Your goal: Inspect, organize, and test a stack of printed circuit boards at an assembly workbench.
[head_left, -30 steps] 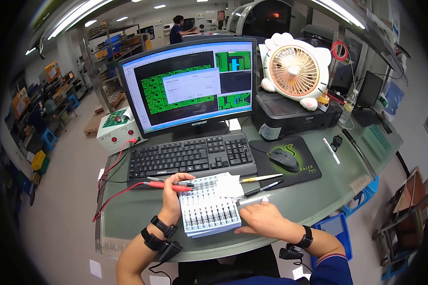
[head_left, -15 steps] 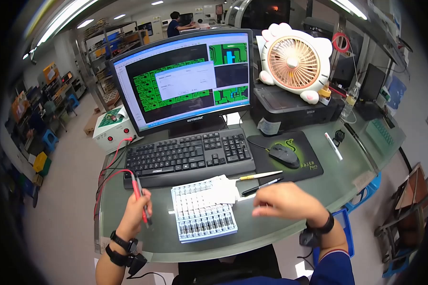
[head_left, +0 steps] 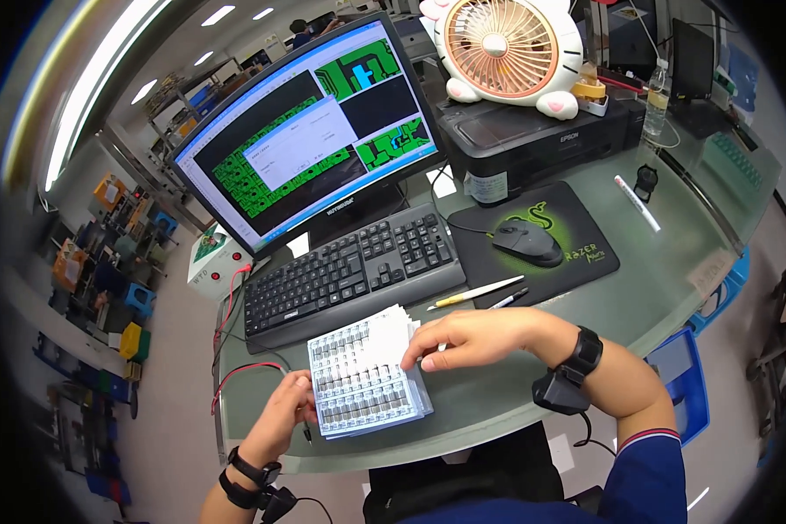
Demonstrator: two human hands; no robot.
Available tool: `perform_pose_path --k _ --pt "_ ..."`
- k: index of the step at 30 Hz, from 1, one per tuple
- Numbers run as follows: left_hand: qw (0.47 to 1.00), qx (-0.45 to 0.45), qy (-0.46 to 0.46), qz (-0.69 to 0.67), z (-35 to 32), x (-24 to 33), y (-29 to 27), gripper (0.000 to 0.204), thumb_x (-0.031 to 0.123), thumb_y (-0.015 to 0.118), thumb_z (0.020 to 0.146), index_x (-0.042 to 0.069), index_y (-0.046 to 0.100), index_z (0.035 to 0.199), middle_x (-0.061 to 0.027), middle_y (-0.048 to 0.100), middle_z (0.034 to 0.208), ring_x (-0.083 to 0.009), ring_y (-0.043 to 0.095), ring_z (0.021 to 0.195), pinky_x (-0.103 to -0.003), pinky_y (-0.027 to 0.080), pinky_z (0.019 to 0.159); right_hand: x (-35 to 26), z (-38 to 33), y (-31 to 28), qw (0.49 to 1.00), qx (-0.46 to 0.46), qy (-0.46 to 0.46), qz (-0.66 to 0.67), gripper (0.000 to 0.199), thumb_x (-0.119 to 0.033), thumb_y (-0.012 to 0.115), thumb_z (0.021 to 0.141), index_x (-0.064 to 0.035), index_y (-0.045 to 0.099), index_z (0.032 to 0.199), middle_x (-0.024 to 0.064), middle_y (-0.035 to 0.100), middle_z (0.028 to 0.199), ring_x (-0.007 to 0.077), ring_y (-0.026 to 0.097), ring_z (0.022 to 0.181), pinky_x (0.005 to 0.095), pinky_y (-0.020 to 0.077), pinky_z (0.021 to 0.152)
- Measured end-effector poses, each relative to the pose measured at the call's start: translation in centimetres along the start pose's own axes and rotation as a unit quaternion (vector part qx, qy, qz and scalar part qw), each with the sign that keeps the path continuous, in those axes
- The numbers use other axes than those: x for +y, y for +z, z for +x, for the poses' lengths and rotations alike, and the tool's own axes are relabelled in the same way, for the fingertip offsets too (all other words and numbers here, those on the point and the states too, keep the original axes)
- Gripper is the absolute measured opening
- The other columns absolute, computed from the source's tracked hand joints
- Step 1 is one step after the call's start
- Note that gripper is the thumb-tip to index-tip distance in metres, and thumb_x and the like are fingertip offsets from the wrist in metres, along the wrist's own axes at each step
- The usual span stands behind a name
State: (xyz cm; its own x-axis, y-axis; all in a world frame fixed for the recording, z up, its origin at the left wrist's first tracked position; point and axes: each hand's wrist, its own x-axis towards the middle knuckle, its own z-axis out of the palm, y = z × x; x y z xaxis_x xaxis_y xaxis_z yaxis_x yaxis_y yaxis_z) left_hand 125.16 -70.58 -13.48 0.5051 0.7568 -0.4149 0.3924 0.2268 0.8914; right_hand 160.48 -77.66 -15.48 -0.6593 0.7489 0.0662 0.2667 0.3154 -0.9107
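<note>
A stack of pale circuit board panels (head_left: 363, 407), with rows of small dark and silver parts, lies on the glass desk. My left hand (head_left: 286, 409) is closed at the stack's left edge around test probes; a red lead (head_left: 251, 366) runs to it and a dark probe tip (head_left: 308, 433) sticks out below. The fingers hide most of the probes. My right hand (head_left: 476, 339) reaches across the stack's right edge, its bent index finger and thumb at the top panel's edge. The layers beneath stick out slightly at the right.
Behind the stack are a keyboard (head_left: 349, 271), a monitor (head_left: 279, 148) and a white test box (head_left: 214, 258). A yellow-and-white pen (head_left: 476, 293) and a dark pen (head_left: 508, 299) lie near a mouse (head_left: 528, 242). A printer (head_left: 541, 144) carries a fan (head_left: 498, 48).
My left hand has lowered the probes to the stack's left edge. My right hand has moved left onto the stack's right edge. The whole view has tilted and shifted.
</note>
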Motion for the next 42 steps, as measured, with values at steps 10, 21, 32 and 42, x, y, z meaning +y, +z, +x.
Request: perform_pose_path --k 10,21,32,42 --pt "0.980 0.056 0.005 -0.192 -0.7 -0.8 -1.3 0.027 0.014 0.047 0.103 -0.002 0.056 0.123 -0.0088 0.065 0.107 -0.0136 0.064 0.094 -0.028 0.055 0.082 -0.6 0.3 2.3 0.976 0.168 -0.044 -0.132 0.023 -0.013 0.057 0.093 -0.0052 0.065 0.113 0.0141 0.064 0.110 0.0298 0.064 0.101 0.0382 0.0506 0.086" --pt "0.977 0.060 -0.012 -0.203 0.1 -1.2 0.2 0.028 0.010 0.050 0.100 -0.003 0.053 0.124 -0.0121 0.066 0.111 -0.0184 0.068 0.097 -0.035 0.058 0.087 -0.9 0.8 4.2 0.963 0.128 0.022 -0.237 0.046 -0.021 0.053 0.093 -0.0159 0.051 0.139 0.0163 0.069 0.085 0.0350 0.067 0.072 0.0448 0.0533 0.064" --pt "0.952 0.037 0.039 -0.300 -0.8 -3.5 -2.2 0.027 0.008 0.048 0.101 -0.003 0.050 0.126 -0.0150 0.063 0.120 -0.0214 0.066 0.104 -0.038 0.056 0.093 0.2 1.6 2.0 0.930 0.330 0.072 -0.146 0.023 -0.022 0.056 0.093 -0.0075 0.065 0.108 0.0140 0.070 0.093 0.0313 0.067 0.086 0.0427 0.0521 0.075" --pt "0.906 0.033 0.103 -0.409 -1.7 -5.3 -2.3 0.036 0.009 0.044 0.103 -0.003 0.043 0.137 -0.0152 0.059 0.128 -0.0239 0.063 0.112 -0.041 0.052 0.099 0.4 4.6 1.7 0.931 0.292 0.194 -0.104 0.037 -0.040 0.068 0.088 -0.0029 0.068 0.089 0.0095 0.067 0.083 0.0210 0.065 0.075 0.0336 0.0498 0.066"
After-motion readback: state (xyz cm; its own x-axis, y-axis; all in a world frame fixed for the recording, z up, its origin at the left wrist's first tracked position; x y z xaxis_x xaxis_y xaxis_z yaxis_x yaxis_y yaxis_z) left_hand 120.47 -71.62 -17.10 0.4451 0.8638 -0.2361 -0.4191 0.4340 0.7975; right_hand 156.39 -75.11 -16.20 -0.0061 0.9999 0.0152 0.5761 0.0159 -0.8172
